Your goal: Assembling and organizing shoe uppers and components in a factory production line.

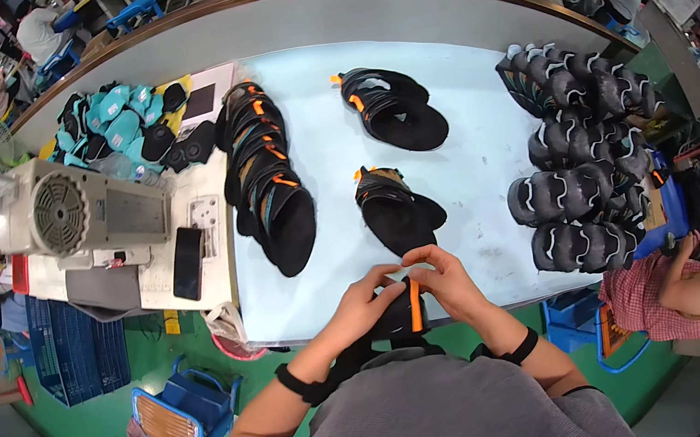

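My left hand [369,303] and my right hand [444,284] meet at the near edge of the table, close to my body. Between them is a black shoe upper [393,316] with an orange strip [416,306] standing out from it. The fingers of both hands are bent and pinch its top edge; the lower part is half hidden by my hands and body. Just beyond lies a small pile of black shoe uppers [399,221] with orange tabs. A similar pile [410,122] rests farther back.
A long overlapping row of black uppers [288,227] lies to the left. Stacks of black-grey uppers with white wavy trim [563,194] fill the right side. Left of the table are a sewing machine [77,210], a phone [188,264] and turquoise pieces [117,119]. A person [663,294] sits at right.
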Demonstrator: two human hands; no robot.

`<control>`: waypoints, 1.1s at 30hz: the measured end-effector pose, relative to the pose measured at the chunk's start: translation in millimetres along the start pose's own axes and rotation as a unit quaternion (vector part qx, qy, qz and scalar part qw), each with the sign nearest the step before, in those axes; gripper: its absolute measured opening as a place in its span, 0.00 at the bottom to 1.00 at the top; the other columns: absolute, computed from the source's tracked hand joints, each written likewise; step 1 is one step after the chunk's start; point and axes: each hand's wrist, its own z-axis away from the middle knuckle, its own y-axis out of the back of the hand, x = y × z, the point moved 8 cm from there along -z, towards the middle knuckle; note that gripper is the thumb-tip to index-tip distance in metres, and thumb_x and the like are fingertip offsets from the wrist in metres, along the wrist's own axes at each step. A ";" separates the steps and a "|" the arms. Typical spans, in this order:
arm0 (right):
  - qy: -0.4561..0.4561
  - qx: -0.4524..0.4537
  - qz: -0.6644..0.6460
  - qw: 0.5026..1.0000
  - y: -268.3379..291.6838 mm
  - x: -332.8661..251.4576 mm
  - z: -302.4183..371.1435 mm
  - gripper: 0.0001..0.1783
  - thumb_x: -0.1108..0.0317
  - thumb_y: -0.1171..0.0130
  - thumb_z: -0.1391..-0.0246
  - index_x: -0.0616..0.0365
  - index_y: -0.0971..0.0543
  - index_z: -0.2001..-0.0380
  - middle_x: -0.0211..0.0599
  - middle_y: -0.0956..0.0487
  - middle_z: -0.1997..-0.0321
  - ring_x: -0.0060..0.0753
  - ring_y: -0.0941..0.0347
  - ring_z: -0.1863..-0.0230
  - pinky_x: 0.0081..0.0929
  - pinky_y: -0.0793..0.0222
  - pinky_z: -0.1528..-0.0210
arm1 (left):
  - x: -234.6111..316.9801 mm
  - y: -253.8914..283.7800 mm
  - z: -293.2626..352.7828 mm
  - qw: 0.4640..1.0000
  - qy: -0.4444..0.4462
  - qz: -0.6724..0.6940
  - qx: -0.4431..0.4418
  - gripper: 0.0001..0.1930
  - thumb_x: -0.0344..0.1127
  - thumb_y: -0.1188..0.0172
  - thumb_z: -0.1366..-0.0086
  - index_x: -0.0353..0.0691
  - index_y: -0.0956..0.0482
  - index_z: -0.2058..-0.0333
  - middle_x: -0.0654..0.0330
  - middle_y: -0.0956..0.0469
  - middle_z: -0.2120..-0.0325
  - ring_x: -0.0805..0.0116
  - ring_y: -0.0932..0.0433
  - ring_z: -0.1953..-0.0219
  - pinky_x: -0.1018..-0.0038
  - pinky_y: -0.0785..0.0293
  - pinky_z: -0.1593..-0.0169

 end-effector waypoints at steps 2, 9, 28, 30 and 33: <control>-0.012 -0.015 0.000 1.000 -9.2 8.3 9.0 0.14 0.74 0.40 0.46 0.63 0.27 0.55 0.35 0.22 0.60 0.24 0.26 0.60 0.20 0.32 0.58 | -2.4 -0.3 8.4 1.000 0.019 -0.018 -0.005 0.12 0.33 0.45 0.34 0.35 0.25 0.54 0.59 0.22 0.61 0.74 0.26 0.60 0.77 0.31 0.53; 0.025 -0.051 0.096 0.994 -24.6 2.2 16.3 0.07 0.76 0.42 0.45 0.64 0.25 0.62 0.33 0.22 0.63 0.20 0.27 0.62 0.18 0.32 0.59 | -9.0 12.9 31.5 0.995 -0.002 0.074 0.072 0.06 0.30 0.42 0.37 0.34 0.23 0.63 0.62 0.21 0.70 0.74 0.26 0.64 0.77 0.31 0.56; 0.285 0.186 0.630 0.698 -6.7 -39.2 -70.5 0.19 0.68 0.34 0.58 0.58 0.28 0.61 0.42 0.29 0.59 0.48 0.28 0.59 0.38 0.29 0.60 | -6.7 120.3 6.6 0.801 -0.163 -0.470 0.333 0.19 0.21 0.45 0.52 0.34 0.24 0.57 0.45 0.33 0.47 0.44 0.38 0.42 0.52 0.41 0.41; 0.263 0.199 0.645 0.689 16.4 -35.0 -92.8 0.18 0.68 0.38 0.54 0.58 0.29 0.59 0.42 0.29 0.61 0.50 0.28 0.61 0.42 0.28 0.62 | 1.9 152.9 -12.1 0.714 -0.148 -0.551 0.405 0.13 0.23 0.46 0.49 0.34 0.25 0.62 0.43 0.36 0.45 0.44 0.40 0.41 0.47 0.44 0.41; 0.241 0.170 0.649 0.701 39.9 -18.1 -125.3 0.16 0.67 0.40 0.52 0.57 0.29 0.60 0.43 0.29 0.63 0.51 0.27 0.62 0.42 0.28 0.63 | -43.9 217.0 -48.5 0.685 -0.155 -0.545 0.459 0.11 0.23 0.47 0.46 0.32 0.31 0.62 0.41 0.39 0.43 0.43 0.41 0.40 0.45 0.47 0.40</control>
